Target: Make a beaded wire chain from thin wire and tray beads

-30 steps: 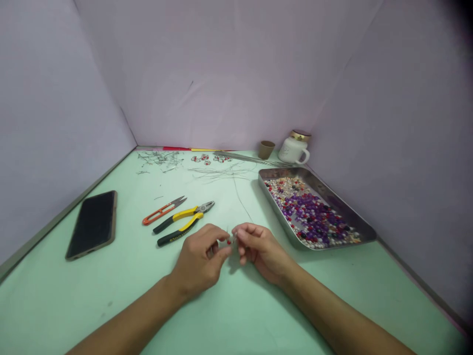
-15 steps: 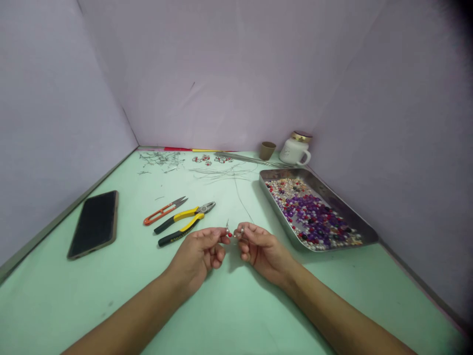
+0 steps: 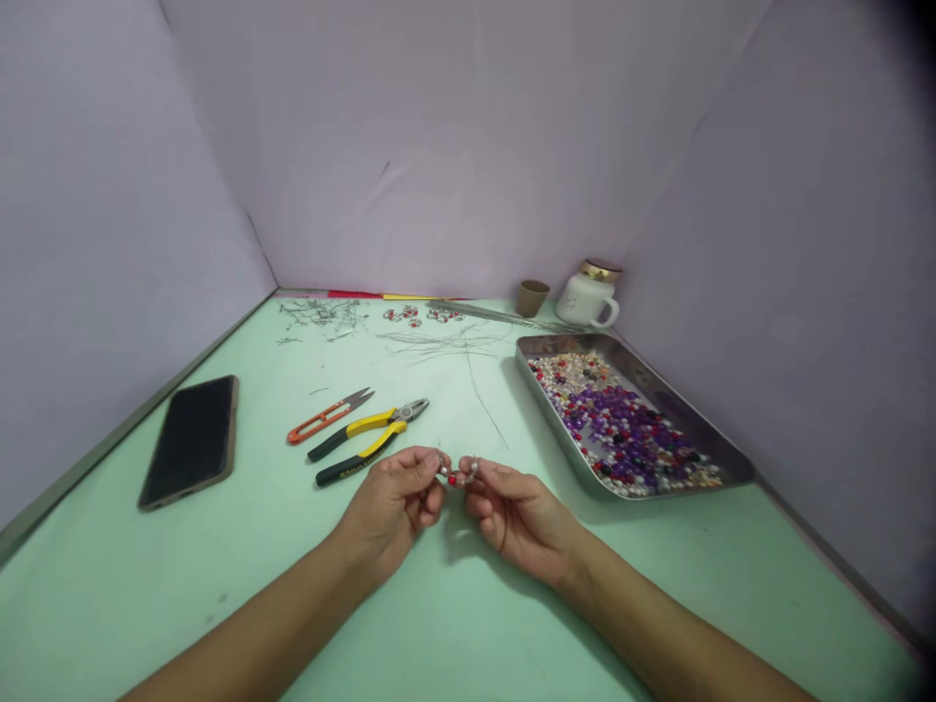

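Note:
Between my two hands a short beaded wire [image 3: 452, 479] curves downward, with a red bead near its middle and pale, pearl-like beads to either side. My left hand [image 3: 399, 497] pinches its left end between thumb and forefinger. The right end is pinched the same way by my right hand [image 3: 519, 507]. Both hands are above the table, a small gap between them. Just beyond my left hand lie yellow-and-black pliers [image 3: 370, 439] and orange thread snips [image 3: 329, 416]. The wire tips are too thin to make out clearly.
A metal tray [image 3: 545, 429] of mixed beads stands at the right. A phone [image 3: 190, 441] lies at the left. Along the back are wire pieces [image 3: 322, 317], red-beaded rings [image 3: 409, 313], loose long wires [image 3: 439, 341], a brown cup [image 3: 531, 297] and a lidded white mug [image 3: 585, 297].
The beaded wire now spans both hands as a downward curve, its red bead lower and more central. My fingers have shifted slightly on its ends.

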Demonstrator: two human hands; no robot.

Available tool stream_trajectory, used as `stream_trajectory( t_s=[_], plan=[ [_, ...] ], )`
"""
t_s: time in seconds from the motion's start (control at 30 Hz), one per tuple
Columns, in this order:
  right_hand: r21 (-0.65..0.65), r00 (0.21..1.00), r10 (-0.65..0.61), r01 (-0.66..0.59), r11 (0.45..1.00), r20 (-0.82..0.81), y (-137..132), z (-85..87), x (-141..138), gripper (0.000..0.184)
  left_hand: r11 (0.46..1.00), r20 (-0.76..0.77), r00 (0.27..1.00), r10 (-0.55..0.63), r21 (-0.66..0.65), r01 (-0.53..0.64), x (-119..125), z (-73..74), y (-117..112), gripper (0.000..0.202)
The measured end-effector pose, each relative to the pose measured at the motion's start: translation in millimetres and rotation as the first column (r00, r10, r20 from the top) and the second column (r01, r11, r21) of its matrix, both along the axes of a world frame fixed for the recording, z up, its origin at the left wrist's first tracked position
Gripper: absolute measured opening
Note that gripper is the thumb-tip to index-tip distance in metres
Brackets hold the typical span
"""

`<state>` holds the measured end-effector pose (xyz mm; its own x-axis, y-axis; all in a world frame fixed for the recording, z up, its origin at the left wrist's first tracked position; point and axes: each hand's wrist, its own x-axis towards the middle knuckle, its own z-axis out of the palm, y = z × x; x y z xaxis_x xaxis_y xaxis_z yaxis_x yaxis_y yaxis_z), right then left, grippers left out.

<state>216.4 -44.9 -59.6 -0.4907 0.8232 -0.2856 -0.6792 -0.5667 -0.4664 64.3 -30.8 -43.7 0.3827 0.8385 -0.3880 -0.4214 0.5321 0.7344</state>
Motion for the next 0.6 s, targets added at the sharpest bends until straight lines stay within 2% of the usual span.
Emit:
stream_trajectory(
  t_s=[0.17,0.37,0.6],
  plan=[
    [-0.081,0.997,-0.024,0.018,0.997,-0.075,0.3,1.3,0.7,0.011,0.999,-0.027,1.0,-0.013,0.048,0.014,0.6,-2.0,0.5,0.009],
    [-0.001,0.997,-0.054,0.054,0.999,-0.052,1.7,0.0,0.6,0.014,0.999,0.01,0.999,-0.051,0.015,0.051,0.2,-2.3,0.2,0.009],
    [0.036,0.997,-0.069,0.071,0.997,-0.046,-0.1,-1.3,0.1,0.019,0.994,0.153,0.986,-0.058,-0.084,0.072,-0.2,-2.1,-0.9,0.008]
  ],
)
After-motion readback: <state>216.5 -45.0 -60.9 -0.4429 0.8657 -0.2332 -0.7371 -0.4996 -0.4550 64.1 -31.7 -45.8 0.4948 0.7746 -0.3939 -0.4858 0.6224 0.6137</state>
